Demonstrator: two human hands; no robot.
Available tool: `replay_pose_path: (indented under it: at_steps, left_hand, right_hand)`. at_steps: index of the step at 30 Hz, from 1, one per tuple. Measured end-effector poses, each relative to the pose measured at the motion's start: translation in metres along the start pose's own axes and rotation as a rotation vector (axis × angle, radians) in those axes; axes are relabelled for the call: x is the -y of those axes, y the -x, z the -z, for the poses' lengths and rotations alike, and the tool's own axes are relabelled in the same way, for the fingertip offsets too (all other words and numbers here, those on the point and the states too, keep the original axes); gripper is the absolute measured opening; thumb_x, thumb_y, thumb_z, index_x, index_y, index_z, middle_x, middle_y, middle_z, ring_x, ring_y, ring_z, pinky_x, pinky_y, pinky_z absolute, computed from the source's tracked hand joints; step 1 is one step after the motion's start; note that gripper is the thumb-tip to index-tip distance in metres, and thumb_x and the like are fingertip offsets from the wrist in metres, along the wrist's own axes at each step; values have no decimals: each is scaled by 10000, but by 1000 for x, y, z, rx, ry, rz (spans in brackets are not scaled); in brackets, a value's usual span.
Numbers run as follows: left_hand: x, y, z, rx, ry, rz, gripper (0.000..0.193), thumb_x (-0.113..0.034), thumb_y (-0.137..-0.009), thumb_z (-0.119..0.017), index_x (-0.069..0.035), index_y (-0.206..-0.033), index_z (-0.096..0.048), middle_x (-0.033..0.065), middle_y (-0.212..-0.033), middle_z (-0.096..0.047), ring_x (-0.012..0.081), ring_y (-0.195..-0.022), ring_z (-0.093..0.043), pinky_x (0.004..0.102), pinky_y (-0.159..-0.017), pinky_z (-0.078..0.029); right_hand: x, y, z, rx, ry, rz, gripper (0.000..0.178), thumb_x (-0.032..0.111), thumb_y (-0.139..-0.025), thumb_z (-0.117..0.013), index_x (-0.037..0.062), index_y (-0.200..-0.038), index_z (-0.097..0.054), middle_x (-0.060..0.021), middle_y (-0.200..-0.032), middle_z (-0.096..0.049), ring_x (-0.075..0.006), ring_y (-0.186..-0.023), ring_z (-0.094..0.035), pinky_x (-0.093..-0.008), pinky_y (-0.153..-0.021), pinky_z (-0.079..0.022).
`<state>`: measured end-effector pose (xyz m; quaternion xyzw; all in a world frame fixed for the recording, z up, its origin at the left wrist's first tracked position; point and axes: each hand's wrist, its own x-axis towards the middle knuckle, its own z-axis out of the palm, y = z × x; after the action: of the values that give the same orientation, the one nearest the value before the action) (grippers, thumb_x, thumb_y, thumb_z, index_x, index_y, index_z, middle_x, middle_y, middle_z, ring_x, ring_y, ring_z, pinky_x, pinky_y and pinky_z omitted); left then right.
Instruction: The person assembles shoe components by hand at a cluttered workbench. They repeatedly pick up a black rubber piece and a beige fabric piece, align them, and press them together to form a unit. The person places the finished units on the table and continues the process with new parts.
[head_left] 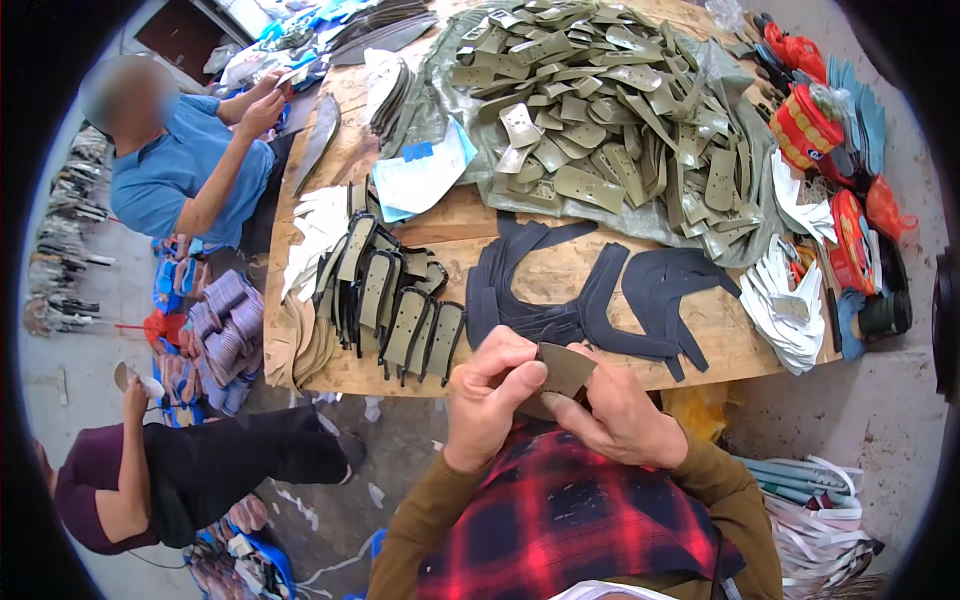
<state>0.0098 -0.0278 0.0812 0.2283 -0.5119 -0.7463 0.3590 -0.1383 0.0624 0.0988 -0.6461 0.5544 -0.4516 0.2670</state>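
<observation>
Between my two hands, near the table's front edge, is an olive-brown flat piece (567, 370) that looks like the perforated plates on the table. My left hand (492, 395) pinches its left side between thumb and fingers. My right hand (622, 412) grips its right and lower side, thumb on top. My fingers cover part of the piece. Just beyond lie curved black cut pieces (610, 320) in overlapping layers. To their left, several olive plates with black edging (408, 335) stand in rows. A large heap of olive plates with holes (590, 185) rests on a greenish plastic sheet (450, 100).
White cut pieces (785, 310) lie at the table's right edge, beside red packages (805, 125). Tan pieces (300, 345) and a paper sheet (425, 170) are at the left. Two people work on the left, one in blue (185, 170), one in purple (105, 490). Bundles (228, 330) sit below.
</observation>
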Motion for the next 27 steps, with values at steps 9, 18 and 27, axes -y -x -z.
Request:
replay_pose_path:
  at_steps: [9,18,27]
  left_hand:
    - [-14,-12,5,47,-229,45,224,-151,-973,-605,-2,-817,-667,-7,-768,-533,64,-707,-474,220,-652,-369]
    - [-11,-2,12,35,-212,183,238,-221,-996,-577,3,-997,-656,11,-812,-609,86,-746,-530,253,-664,-424]
    - [7,6,23,242,-414,152,212,-48,-897,-668,30,-1083,-604,75,-890,-616,111,-811,-604,280,-709,-500]
  right_hand:
    - [-4,3,-6,90,-39,-19,274,60,-872,-611,-35,-1089,-472,-200,-905,-493,-427,-763,-540,-474,-639,-444]
    - [-9,3,15,66,-265,-294,332,67,-883,-625,-21,-1195,-552,-180,-1054,-625,-324,-946,-624,-377,-809,-487]
    - [-21,9,4,9,-83,-81,318,12,-852,-632,-20,-1157,-547,-159,-968,-589,-342,-825,-594,-410,-702,-483]
